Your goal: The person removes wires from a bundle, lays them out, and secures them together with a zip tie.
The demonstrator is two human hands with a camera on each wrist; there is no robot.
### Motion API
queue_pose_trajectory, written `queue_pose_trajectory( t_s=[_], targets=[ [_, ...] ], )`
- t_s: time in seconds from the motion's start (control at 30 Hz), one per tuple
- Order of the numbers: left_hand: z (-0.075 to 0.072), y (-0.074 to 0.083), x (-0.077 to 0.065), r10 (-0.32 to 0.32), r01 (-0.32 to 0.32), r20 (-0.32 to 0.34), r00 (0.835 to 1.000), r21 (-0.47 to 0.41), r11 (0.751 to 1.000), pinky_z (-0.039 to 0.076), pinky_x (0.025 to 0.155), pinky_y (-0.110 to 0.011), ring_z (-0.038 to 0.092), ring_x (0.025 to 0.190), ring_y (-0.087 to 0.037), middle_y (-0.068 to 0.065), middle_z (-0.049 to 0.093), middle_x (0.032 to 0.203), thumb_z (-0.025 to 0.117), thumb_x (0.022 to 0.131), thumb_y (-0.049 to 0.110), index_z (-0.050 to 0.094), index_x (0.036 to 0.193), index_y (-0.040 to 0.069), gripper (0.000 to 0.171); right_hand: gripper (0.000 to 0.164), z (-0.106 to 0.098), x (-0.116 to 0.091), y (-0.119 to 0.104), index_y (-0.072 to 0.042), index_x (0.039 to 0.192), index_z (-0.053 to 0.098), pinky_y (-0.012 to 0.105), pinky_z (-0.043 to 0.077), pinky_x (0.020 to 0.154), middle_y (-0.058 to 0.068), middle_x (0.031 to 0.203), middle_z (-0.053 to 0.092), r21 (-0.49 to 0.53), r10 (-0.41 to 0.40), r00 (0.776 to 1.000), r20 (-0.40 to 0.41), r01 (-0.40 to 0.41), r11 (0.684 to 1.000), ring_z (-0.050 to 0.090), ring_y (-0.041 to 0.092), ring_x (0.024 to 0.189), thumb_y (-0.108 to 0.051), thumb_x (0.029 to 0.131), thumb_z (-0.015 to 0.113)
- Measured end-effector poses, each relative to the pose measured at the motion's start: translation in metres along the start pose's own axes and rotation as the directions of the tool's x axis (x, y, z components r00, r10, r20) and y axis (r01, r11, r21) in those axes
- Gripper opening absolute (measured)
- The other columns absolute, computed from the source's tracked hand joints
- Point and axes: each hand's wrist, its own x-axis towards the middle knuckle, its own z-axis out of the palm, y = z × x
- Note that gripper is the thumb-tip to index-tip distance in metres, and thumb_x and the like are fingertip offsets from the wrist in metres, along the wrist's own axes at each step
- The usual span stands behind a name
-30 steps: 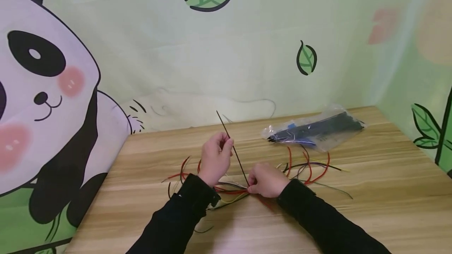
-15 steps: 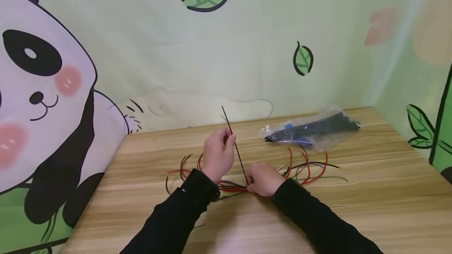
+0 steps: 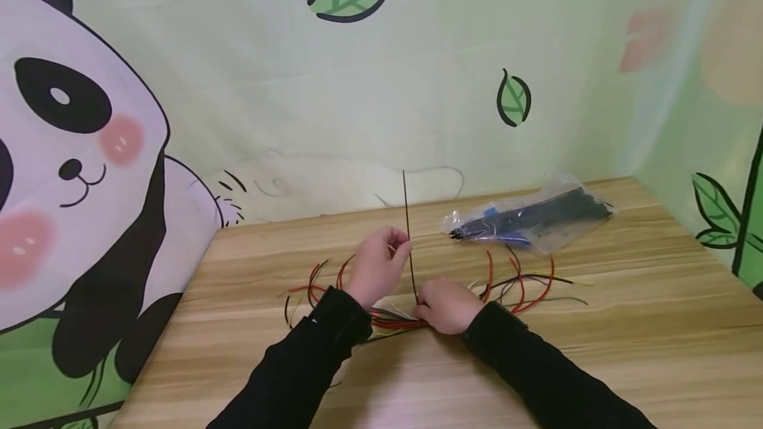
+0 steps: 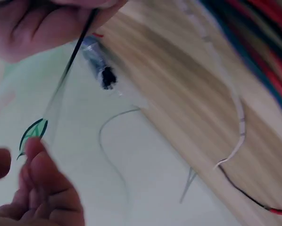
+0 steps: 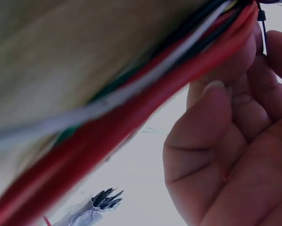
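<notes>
My left hand is raised over the table, its thumb and finger at the black cable tie, which runs up past the fingertips almost upright. Lower down, my right hand grips the middle of a bundle of wires in red, black, white and yellow. In the right wrist view, the small head of the cable tie shows beside the bundle, close to the right fingers. The left wrist view has the tie stretching from the right hand toward the left fingertips.
Loose wire ends fan out on the right, and others curl on the left. Behind the right ends lies a clear plastic bag of black cable ties. The wooden table meets a printed cloth backdrop.
My left hand has shifted right, and the cable tie has swung from a leftward lean to nearly upright. My right hand stays about where it was on the wires.
</notes>
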Motion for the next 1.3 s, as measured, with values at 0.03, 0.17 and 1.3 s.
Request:
queue_pose_trajectory(
  t_s=[0.03, 0.17, 1.3],
  targets=[
    [0.002, -0.003, -0.003, -0.019, 0.017, 0.051, 0.999, 0.035, 0.999, 0.045, 0.058, -0.026, 0.053, 0.066, -0.013, -0.002, 0.059, 0.084, 0.059, 0.096, 0.016, 0.062, 0.104, 0.003, 0.015, 0.034, 0.001, 0.000, 0.000, -0.015, 0.055, 0.053, 0.033, 0.040, 0.055, -0.005, 0.058, 0.050, -0.004, 0.013, 1.000, 0.005, -0.013, 1.000, 0.047, 0.015, 0.054, -0.016, 0.085, 0.068],
    [0.008, -0.015, -0.018, 0.012, -0.047, 0.214, 0.977, 0.157, 0.986, 0.046, 0.062, -0.025, 0.055, 0.068, -0.010, -0.001, 0.063, 0.085, 0.060, 0.095, 0.014, 0.066, 0.104, 0.003, 0.016, 0.032, 0.003, 0.001, -0.001, -0.016, 0.058, 0.051, 0.036, 0.041, 0.054, -0.003, 0.058, 0.050, -0.052, 0.081, 0.996, -0.021, -0.082, 0.995, 0.049, 0.016, 0.055, -0.018, 0.084, 0.069],
    [-0.061, -0.021, -0.079, 0.230, -0.252, 0.110, 0.967, 0.272, 0.929, 0.045, 0.061, -0.022, 0.053, 0.070, -0.001, 0.014, 0.059, 0.080, 0.068, 0.091, 0.018, 0.068, 0.098, 0.015, 0.008, 0.021, -0.084, -0.042, 0.016, -0.013, 0.084, 0.063, 0.030, 0.041, 0.058, -0.005, 0.069, 0.055, 0.022, 0.141, 0.979, -0.148, -0.140, 0.990, 0.049, 0.012, 0.060, -0.031, 0.093, 0.063]
  ],
)
